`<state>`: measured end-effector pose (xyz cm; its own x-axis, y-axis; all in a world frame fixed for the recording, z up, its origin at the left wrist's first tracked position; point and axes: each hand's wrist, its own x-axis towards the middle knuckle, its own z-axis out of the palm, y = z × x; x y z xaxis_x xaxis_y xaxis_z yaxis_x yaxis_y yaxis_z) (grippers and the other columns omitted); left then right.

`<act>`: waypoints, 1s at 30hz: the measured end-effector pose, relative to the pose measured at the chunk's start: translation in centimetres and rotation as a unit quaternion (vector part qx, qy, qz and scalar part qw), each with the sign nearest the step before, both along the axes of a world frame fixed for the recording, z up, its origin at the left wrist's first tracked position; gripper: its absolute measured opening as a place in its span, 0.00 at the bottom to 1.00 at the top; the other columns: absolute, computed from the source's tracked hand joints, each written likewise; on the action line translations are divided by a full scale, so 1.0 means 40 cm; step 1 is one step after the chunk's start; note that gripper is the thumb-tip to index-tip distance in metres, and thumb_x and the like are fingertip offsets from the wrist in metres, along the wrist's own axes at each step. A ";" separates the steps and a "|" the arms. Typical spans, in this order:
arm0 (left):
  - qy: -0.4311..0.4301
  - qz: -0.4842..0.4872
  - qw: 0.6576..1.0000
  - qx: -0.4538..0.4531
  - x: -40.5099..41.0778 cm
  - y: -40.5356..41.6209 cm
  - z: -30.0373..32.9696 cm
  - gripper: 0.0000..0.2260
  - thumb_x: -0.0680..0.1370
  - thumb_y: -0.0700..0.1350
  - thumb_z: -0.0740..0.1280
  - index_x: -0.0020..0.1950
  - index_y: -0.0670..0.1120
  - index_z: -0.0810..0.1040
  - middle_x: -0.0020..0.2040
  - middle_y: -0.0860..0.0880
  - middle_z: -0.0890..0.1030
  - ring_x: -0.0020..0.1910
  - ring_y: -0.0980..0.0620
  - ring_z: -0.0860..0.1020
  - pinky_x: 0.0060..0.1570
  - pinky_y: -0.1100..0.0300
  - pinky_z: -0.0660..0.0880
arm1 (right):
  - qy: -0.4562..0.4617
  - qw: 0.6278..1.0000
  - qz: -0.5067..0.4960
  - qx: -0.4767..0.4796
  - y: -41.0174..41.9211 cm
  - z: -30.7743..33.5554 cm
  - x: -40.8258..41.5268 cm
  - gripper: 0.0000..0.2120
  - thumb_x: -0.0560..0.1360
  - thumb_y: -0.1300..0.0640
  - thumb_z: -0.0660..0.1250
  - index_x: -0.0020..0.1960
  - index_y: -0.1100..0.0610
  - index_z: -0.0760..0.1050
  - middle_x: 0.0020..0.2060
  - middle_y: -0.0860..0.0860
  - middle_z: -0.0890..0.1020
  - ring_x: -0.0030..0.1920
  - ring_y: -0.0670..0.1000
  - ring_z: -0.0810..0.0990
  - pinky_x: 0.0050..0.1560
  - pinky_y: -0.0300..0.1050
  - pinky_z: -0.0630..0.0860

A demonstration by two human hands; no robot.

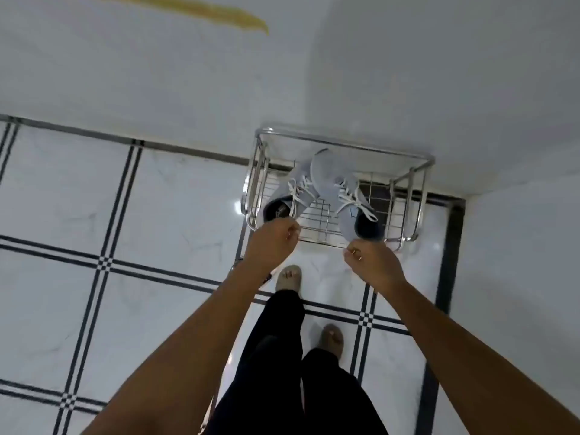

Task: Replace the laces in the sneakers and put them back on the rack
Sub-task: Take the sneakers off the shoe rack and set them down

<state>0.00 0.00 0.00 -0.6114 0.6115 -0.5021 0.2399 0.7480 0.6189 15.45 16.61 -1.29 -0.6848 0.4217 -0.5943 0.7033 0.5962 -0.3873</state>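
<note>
**Both sneakers over the rack**

Now both hands reach toward the rack [337, 142], a metal wire stand set in the corner against the white wall [188, 73]. The left sneaker [290, 196] sits at the rack's left end with its heel opening toward the person; the left hand [271, 243] meets its heel edge, fingers curled, though whether they pinch the heel or a lace end cannot be told. The right sneaker [342, 196] lies further right, toe crossing over the other's toe near the wall. The right hand [372, 262] has its fingers curled at that heel, grip likewise unclear. White laces [348, 199] are threaded on both shoes, ends hanging loose. Below, two sandalled feet [288, 277] stand on the white floor [157, 199] with its dark tile lines. A yellow streak [219, 14] marks the wall above.
</note>
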 end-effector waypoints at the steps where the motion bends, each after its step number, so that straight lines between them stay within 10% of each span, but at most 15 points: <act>1: 0.028 -0.031 0.999 -0.025 -0.023 0.014 -0.043 0.07 0.79 0.45 0.63 0.54 0.46 0.79 0.51 0.48 0.81 0.50 0.50 0.79 0.48 0.58 0.75 | -0.011 1.000 -0.010 0.016 0.017 -0.031 -0.007 0.08 0.77 0.52 0.63 0.46 0.54 0.79 0.41 0.51 0.83 0.44 0.55 0.81 0.44 0.48 0.78; 7: 0.198 -0.312 0.888 -0.274 -0.111 0.047 -0.272 0.23 0.75 0.51 0.69 0.67 0.46 0.70 0.65 0.47 0.74 0.70 0.46 0.67 0.74 0.49 0.56 | -0.088 0.987 0.034 0.128 0.121 -0.203 -0.029 0.12 0.74 0.59 0.65 0.57 0.61 0.76 0.51 0.57 0.78 0.53 0.59 0.77 0.52 0.50 0.74; 12: 0.214 -0.436 0.811 -0.326 -0.140 0.033 -0.403 0.21 0.72 0.41 0.67 0.65 0.50 0.73 0.52 0.50 0.83 0.71 0.46 0.67 0.74 0.51 0.55 | -0.148 0.950 0.203 0.187 0.149 -0.286 -0.030 0.14 0.73 0.60 0.67 0.59 0.58 0.77 0.53 0.54 0.80 0.59 0.56 0.75 0.67 0.49 0.65; 26: 0.239 -0.416 0.827 -0.293 0.016 0.021 -0.206 0.15 0.78 0.40 0.60 0.63 0.46 0.75 0.48 0.49 0.83 0.61 0.47 0.77 0.73 0.57 0.56 | -0.016 0.993 0.074 0.088 0.081 -0.158 0.099 0.15 0.74 0.68 0.61 0.59 0.57 0.72 0.50 0.52 0.78 0.54 0.54 0.75 0.46 0.50 0.77; 30: 0.198 -0.371 0.859 -0.293 0.171 -0.041 -0.075 0.10 0.77 0.40 0.60 0.57 0.46 0.76 0.50 0.47 0.82 0.54 0.45 0.79 0.47 0.56 0.73 | 0.047 0.991 0.079 0.101 0.021 -0.072 0.275 0.11 0.76 0.65 0.62 0.57 0.58 0.75 0.47 0.54 0.80 0.51 0.58 0.77 0.44 0.49 0.73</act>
